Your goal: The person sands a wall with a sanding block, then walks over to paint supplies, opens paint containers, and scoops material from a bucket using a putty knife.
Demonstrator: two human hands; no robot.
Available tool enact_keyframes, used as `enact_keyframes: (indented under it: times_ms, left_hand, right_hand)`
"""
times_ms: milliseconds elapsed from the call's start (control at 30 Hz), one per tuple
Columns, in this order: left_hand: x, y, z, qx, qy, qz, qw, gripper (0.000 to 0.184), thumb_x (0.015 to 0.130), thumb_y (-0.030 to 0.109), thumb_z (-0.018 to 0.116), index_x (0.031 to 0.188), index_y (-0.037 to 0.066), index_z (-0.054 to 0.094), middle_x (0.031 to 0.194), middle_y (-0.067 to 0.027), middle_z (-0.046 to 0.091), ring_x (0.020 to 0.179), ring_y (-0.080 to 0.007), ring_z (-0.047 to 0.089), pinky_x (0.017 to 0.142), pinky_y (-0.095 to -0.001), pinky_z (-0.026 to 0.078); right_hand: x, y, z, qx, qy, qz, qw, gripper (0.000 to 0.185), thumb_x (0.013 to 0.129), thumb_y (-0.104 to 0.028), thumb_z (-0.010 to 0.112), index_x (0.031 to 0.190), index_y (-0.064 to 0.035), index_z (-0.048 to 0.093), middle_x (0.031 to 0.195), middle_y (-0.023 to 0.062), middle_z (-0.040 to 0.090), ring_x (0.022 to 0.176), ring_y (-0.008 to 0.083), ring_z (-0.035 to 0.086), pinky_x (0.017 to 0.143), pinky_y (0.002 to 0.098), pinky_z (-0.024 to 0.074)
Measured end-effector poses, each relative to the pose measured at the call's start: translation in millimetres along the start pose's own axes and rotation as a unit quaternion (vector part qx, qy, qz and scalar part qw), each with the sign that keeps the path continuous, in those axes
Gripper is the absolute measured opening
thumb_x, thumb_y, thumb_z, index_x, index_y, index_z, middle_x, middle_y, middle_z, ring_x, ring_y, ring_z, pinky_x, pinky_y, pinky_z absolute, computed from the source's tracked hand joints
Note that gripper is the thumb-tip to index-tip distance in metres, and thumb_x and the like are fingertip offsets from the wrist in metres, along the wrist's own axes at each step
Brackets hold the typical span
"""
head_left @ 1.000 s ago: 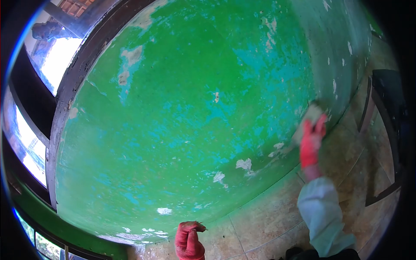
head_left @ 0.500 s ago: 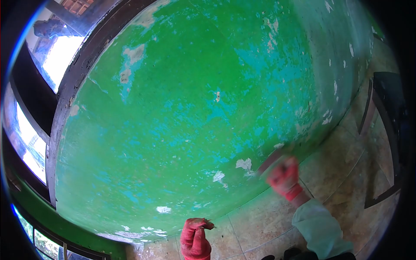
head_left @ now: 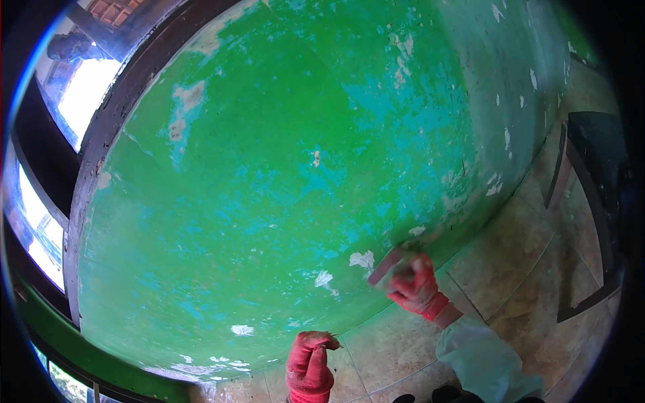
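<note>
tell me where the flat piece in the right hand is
The flat piece, in the right hand, is in the head view's lower half, right of centre, low on the green wall, just right of a pale patch.

Wall [head_left: 269, 181] between floor [head_left: 517, 289] and, seemingly, window [head_left: 44, 225].

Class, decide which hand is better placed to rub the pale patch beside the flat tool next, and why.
Right, probably: the right hand holds the flat tool at the wall, close to the pale patch. The left hand is curled farther off, with no tool visible.
</note>
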State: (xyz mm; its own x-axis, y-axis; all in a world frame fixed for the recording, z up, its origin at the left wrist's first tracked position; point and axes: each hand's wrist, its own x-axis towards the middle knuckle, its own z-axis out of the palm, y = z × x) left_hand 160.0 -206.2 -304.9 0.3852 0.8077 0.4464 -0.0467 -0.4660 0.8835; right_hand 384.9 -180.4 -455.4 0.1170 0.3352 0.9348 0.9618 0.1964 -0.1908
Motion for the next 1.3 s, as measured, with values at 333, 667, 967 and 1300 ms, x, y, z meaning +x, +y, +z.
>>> enact_keyframes:
  times_ms: [333, 667, 967, 1300]
  left_hand:
    - [-4, 14, -21, 0.021, -0.008, -0.053, 0.998, 0.018, 0.096, 0.01, 0.044, 0.101, 0.001, 0.058, 0.093, -0.0112, 0.059, 0.084, -0.0196, 0.058, 0.079, -0.0321, 0.046]
    - [-11, 19, -26, -0.04, 0.003, -0.013, 0.999, 0.018, 0.095, 0.01, 0.046, 0.103, 0.001, 0.058, 0.094, -0.0107, 0.058, 0.085, -0.0195, 0.057, 0.079, -0.0323, 0.047]
    - [-11, 19, -34, -0.012, 0.042, 0.023, 0.999, 0.018, 0.088, 0.009, 0.048, 0.098, -0.001, 0.059, 0.087, -0.0168, 0.059, 0.076, -0.0264, 0.062, 0.077, -0.0389, 0.05]
    - [-17, 35, -42, -0.068, -0.003, -0.01, 0.998, 0.018, 0.096, 0.011, 0.046, 0.105, 0.001, 0.057, 0.096, -0.0101, 0.058, 0.088, -0.0192, 0.057, 0.083, -0.0323, 0.045]
  right_hand:
    - [85, 55, -31, -0.107, 0.29, 0.278, 0.909, 0.057, 0.083, -0.016, 0.064, 0.136, -0.0103, 0.044, 0.109, 0.0145, 0.053, 0.108, 0.0221, 0.052, 0.076, 0.0376, 0.0478]
    - [5, 2, 24, 0.116, -0.028, 0.276, 0.954, 0.043, 0.079, -0.032, 0.07, 0.114, -0.0147, 0.052, 0.115, 0.0118, 0.047, 0.103, 0.0274, 0.051, 0.082, 0.0468, 0.0449]
    - [87, -16, -15, -0.063, 0.16, 0.216, 0.961, 0.068, 0.077, -0.022, 0.069, 0.137, -0.0208, 0.036, 0.111, 0.0069, 0.047, 0.099, 0.0223, 0.052, 0.076, 0.0375, 0.0456]
    - [76, -1, -25, -0.077, 0.144, 0.117, 0.98, 0.051, 0.081, -0.029, 0.064, 0.13, -0.0327, 0.049, 0.121, 0.0073, 0.046, 0.104, 0.0231, 0.052, 0.08, 0.0414, 0.0467]
